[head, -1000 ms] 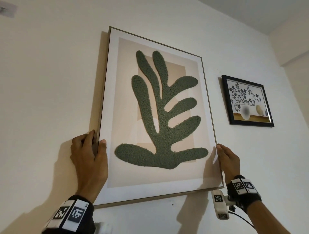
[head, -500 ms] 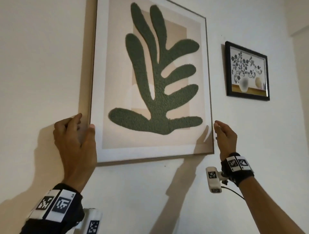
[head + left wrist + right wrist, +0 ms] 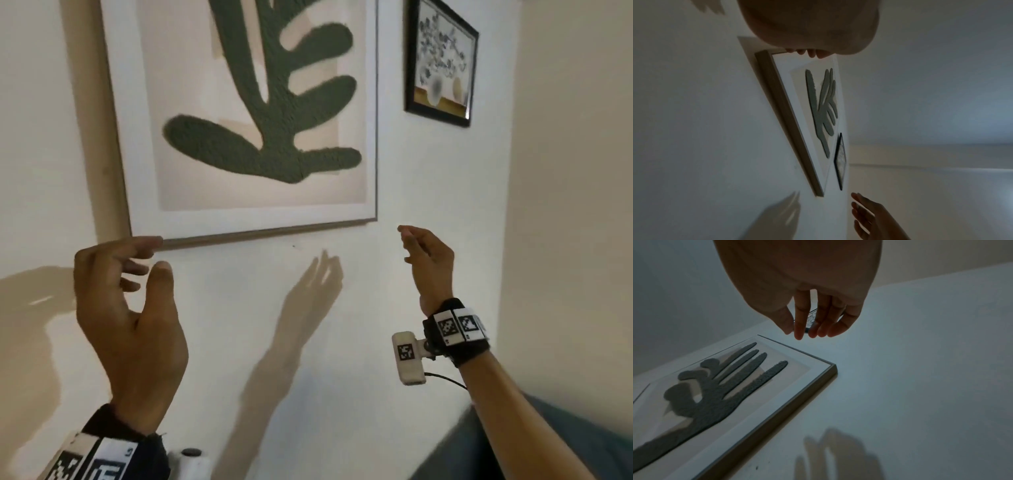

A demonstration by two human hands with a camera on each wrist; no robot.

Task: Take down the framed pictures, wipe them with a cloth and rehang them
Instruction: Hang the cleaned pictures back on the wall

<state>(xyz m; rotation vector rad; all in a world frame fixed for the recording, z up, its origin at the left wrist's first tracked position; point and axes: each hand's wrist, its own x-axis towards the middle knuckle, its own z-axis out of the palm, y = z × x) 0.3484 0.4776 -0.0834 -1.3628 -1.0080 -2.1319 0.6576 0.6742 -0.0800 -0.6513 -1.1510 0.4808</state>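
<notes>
The large framed picture with a green leaf shape hangs on the white wall. My left hand is just below its lower-left corner, fingers loosely curled and holding nothing. Its index fingertip reaches the frame's bottom edge; I cannot tell if it touches. My right hand hovers below the lower-right corner, relaxed, empty and apart from the frame. A small black-framed picture hangs further right. The left wrist view shows the large picture edge-on, with the small frame beyond. The right wrist view shows my right hand past the large picture's corner.
A wall corner runs down just right of the small picture. A blue-grey soft surface lies at the bottom right under my right forearm. Hand shadows fall on the bare wall below the large frame.
Both hands have let go of the large frame's lower sides and dropped below it. The picture stays on the wall.
</notes>
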